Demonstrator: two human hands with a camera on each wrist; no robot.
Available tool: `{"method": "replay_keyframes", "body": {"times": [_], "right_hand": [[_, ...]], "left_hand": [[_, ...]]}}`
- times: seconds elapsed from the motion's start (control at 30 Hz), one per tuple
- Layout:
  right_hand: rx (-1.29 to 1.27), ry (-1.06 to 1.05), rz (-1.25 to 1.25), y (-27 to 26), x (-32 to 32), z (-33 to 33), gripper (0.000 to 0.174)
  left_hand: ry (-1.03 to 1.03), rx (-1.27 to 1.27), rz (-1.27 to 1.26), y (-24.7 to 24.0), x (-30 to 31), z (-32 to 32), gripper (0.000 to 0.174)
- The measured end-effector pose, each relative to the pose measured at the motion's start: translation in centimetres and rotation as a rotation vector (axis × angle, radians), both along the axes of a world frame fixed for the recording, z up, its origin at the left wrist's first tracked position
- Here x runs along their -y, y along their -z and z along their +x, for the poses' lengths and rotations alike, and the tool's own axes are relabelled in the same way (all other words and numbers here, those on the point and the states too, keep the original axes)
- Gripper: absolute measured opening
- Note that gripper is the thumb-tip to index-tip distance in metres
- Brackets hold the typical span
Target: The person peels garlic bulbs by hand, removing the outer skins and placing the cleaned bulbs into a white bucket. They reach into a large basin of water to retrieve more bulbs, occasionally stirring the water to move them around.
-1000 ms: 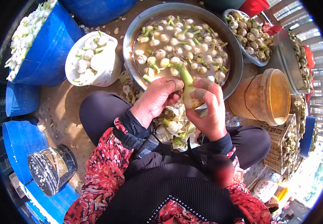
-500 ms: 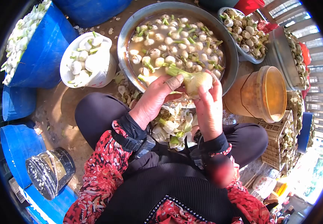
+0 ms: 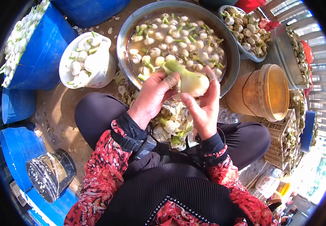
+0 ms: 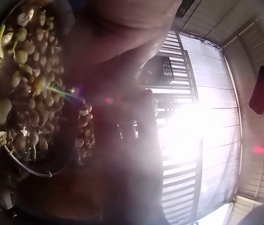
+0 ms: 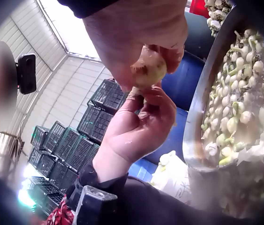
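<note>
A pale bulb with a green stem is held between both hands over the near rim of a round metal basin of bulbs in murky water. My left hand pinches the stem end with thumb and fingers. Around the bulb's rounded end curl the fingers and thumb of my right hand. In the right wrist view the bulb's root end shows a brown patch, with the left hand below it. Glare blurs much of the left wrist view.
Peelings lie between the legs. A white tub of bulbs stands left of the basin, near a large blue tub. On the right are an orange bucket and a basin of unwashed-looking bulbs.
The bulb has turned from upright to lying sideways, its rounded end now toward the right hand. The right hand has shifted its hold from the bulb's side to that end.
</note>
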State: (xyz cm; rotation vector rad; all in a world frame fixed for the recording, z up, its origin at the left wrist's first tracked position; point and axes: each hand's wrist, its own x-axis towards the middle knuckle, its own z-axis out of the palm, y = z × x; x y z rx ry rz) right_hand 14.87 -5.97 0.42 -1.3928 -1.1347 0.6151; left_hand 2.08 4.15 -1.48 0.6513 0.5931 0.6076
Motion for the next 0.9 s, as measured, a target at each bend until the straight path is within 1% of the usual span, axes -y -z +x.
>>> {"method": "replay_keyframes", "body": {"times": [0.03,0.07,0.1,0.13,0.2,0.23,0.27,0.33,0.37,0.43,0.47,0.53,0.57,0.6,0.63,0.67,0.7,0.73,0.77,0.8,0.83,0.87,0.9], "right_hand": [[-0.296,0.034,0.021,-0.7,-0.1,-0.4,0.087],[-0.591,0.068,0.041,-1.1,-0.2,-0.7,0.088],[-0.498,0.06,0.038,-0.7,0.0,-0.6,0.085],[-0.498,0.062,0.035,-0.7,0.1,-0.5,0.085],[-0.435,0.055,-0.035,-0.8,0.2,-0.4,0.083],[-0.461,0.128,-0.085,1.0,-0.1,0.1,0.071],[-0.913,0.03,-0.075,0.0,-0.3,0.2,0.06],[-1.358,-0.45,-0.049,1.6,-0.2,2.1,0.054],[-1.358,-0.447,-0.049,1.2,-0.2,2.2,0.054],[-1.073,-0.179,-0.398,0.1,-0.4,2.3,0.051],[-1.072,-0.179,-0.397,0.1,-0.4,2.3,0.051],[-0.186,0.24,-0.24,0.2,-0.6,2.4,0.048],[-0.195,0.241,-0.248,-1.6,-0.6,2.0,0.047],[-0.047,0.197,-0.168,-0.4,-0.6,2.3,0.045],[0.092,0.171,-0.177,-1.0,-0.6,2.1,0.043],[0.233,0.142,-0.182,-1.7,-0.8,2.0,0.041],[0.161,0.13,-0.149,-0.1,-1.2,2.7,0.033],[0.159,0.13,-0.144,0.1,-1.1,2.8,0.033],[0.159,0.135,-0.128,0.0,-1.3,2.8,0.03],[0.159,0.143,-0.116,-0.2,-1.3,2.8,0.027],[-0.18,0.161,-0.23,-0.9,-0.8,2.9,0.022],[-0.269,0.198,-0.144,-0.5,-0.6,3.5,0.02],[-0.228,0.216,-0.109,-0.2,-0.4,4.0,0.02]], "left_hand": [[-0.007,-0.009,0.023,0.1,0.0,0.0,0.026],[-0.005,-0.01,0.023,-0.1,-0.1,-0.1,0.026],[-0.019,-0.075,0.034,-0.2,-0.1,-0.2,0.023],[-0.033,-0.138,0.045,-0.3,-0.1,-0.2,0.02],[-0.035,-0.157,0.091,-0.4,0.0,-0.2,0.019],[-0.039,-0.176,0.138,-0.4,0.1,-0.3,0.018],[-0.04,-0.177,0.137,-0.5,0.2,-0.3,0.018],[-0.03,-0.154,0.202,-0.8,0.3,-0.2,0.016],[-0.028,-0.153,0.201,-0.8,0.2,-0.2,0.016],[-0.063,-0.042,0.167,-0.6,0.0,-0.3,0.014],[-0.064,-0.042,0.167,-0.7,0.0,-0.3,0.014],[-0.062,-0.172,0.237,-0.7,0.0,-0.4,0.017],[-0.065,-0.175,0.233,-0.2,-0.1,-0.3,0.017],[-0.136,-0.308,0.591,0.6,-0.1,0.0,0.017],[-0.202,-0.429,0.954,1.0,0.0,0.5,0.016],[-0.195,-0.42,0.957,0.9,0.1,0.7,0.016],[-0.196,-0.422,0.971,0.7,0.3,0.8,0.018],[-0.202,-0.429,0.986,0.6,0.4,0.7,0.019],[-0.248,-0.444,1.047,0.3,0.2,0.8,0.016],[-0.248,-0.448,1.047,-0.2,0.1,0.3,0.016],[-0.191,-0.282,0.706,-0.9,0.0,-0.4,0.017],[-0.135,-0.116,0.369,-1.9,-0.3,-1.1,0.017],[-0.17,-0.17,0.461,-2.3,-0.9,-1.4,0.016]]}}
